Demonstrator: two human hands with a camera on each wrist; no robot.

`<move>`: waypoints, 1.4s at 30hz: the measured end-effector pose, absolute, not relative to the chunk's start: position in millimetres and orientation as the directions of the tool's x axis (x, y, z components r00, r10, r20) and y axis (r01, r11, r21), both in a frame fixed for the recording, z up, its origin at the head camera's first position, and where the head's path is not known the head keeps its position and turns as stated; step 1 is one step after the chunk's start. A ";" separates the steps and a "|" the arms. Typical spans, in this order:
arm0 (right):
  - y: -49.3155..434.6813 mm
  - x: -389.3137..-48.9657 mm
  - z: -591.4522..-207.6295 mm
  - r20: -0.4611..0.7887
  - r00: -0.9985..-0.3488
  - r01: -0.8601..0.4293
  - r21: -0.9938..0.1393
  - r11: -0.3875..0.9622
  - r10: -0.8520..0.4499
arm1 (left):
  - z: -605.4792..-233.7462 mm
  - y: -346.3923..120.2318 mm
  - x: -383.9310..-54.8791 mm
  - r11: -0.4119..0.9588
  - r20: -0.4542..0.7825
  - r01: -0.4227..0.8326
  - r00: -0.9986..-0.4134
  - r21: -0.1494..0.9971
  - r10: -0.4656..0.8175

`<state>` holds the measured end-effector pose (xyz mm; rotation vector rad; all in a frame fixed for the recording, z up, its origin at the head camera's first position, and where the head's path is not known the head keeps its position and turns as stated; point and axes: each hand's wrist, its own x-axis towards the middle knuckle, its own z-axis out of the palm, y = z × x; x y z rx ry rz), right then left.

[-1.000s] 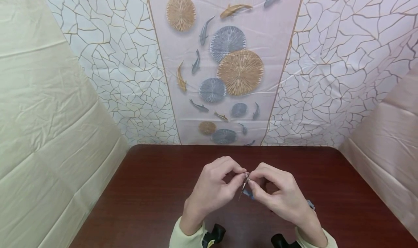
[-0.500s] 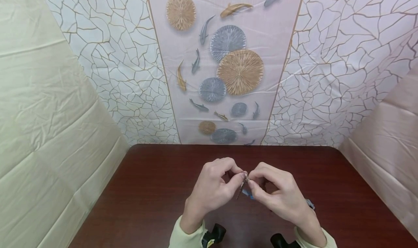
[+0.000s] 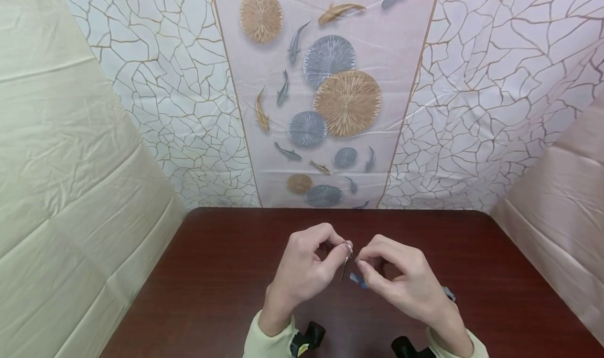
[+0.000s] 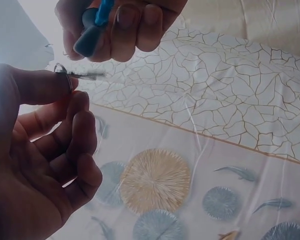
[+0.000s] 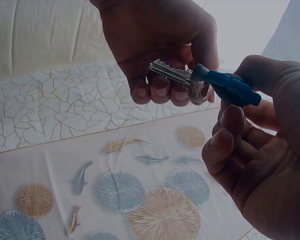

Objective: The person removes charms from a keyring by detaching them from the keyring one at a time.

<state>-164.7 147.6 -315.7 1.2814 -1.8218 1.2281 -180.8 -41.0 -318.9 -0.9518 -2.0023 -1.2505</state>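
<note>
My left hand (image 3: 306,274) pinches a small metal split ring (image 4: 69,80) between thumb and index finger. From that ring hangs a silver toothed key (image 5: 172,75), seen edge-on as a thin strip in the head view. Just to the right, my right hand (image 3: 401,274) pinches the top end of a blue keychain charm (image 5: 235,90), whose body dangles below the fingertips. A darker rounded piece (image 4: 88,44) sits at one end of the charm. In the head view a narrow gap separates the two hands' fingertips. The charm overlaps the key's head in the right wrist view.
Both hands are above a dark reddish-brown table (image 3: 212,274). A small grey-blue item (image 3: 448,294) shows partly behind my right wrist. Black wrist cameras (image 3: 313,336) sit below the hands. Patterned cloth (image 3: 330,111) hangs beyond the table's far edge.
My left hand has shifted slightly left and up with the ring and key, opening a gap to the right fingertips. My right hand stays nearly in place with the charm.
</note>
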 end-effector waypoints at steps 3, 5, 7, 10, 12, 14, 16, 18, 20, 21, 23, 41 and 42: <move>150.9 -163.3 -313.6 0.846 -0.367 -0.928 -0.358 0.098 -0.386 | -318.2 -39.8 -181.1 0.274 0.765 0.805 -0.589 0.526 0.260; 153.8 -163.0 -312.6 0.841 -0.374 -0.926 -0.364 0.103 -0.390 | -317.8 -39.5 -181.4 0.270 0.751 0.795 -0.604 0.543 0.266; 157.2 -164.3 -312.5 0.835 -0.380 -0.924 -0.363 0.120 -0.397 | -317.2 -40.7 -181.8 0.272 0.732 0.781 -0.623 0.562 0.276; 164.0 -168.9 -316.5 0.817 -0.400 -0.916 -0.365 0.165 -0.414 | -316.7 -46.0 -182.3 0.293 0.698 0.754 -0.656 0.588 0.287; 170.1 -172.9 -321.2 0.798 -0.427 -0.904 -0.375 0.203 -0.425 | -317.0 -50.8 -183.5 0.300 0.670 0.734 -0.679 0.610 0.300; 177.1 -176.7 -326.5 0.771 -0.465 -0.885 -0.395 0.245 -0.436 | -317.8 -55.7 -184.9 0.307 0.640 0.712 -0.702 0.631 0.312; 184.1 -180.0 -330.7 0.737 -0.508 -0.861 -0.417 0.292 -0.446 | -318.9 -60.6 -186.3 0.316 0.609 0.691 -0.723 0.651 0.327; 190.4 -182.7 -333.8 0.701 -0.548 -0.836 -0.441 0.327 -0.456 | -320.3 -65.0 -187.9 0.329 0.580 0.671 -0.741 0.665 0.339; 195.4 -185.0 -336.1 0.662 -0.587 -0.810 -0.464 0.359 -0.467 | -321.8 -69.0 -189.4 0.350 0.555 0.653 -0.756 0.672 0.346; 197.4 -186.0 -337.3 0.649 -0.596 -0.803 -0.467 0.370 -0.473 | -322.7 -70.8 -190.1 0.361 0.542 0.644 -0.764 0.675 0.350; 200.4 -188.1 -339.9 0.623 -0.615 -0.788 -0.481 0.383 -0.483 | -324.8 -74.3 -191.5 0.379 0.517 0.626 -0.778 0.681 0.356; 212.3 -217.3 -397.7 0.283 -0.813 -0.535 -0.710 0.459 -0.510 | -363.9 -94.8 -205.1 0.489 0.286 0.433 -0.893 0.757 0.348; 212.0 -219.1 -401.6 0.272 -0.811 -0.528 -0.720 0.449 -0.517 | -366.4 -95.7 -205.8 0.499 0.274 0.421 -0.899 0.757 0.342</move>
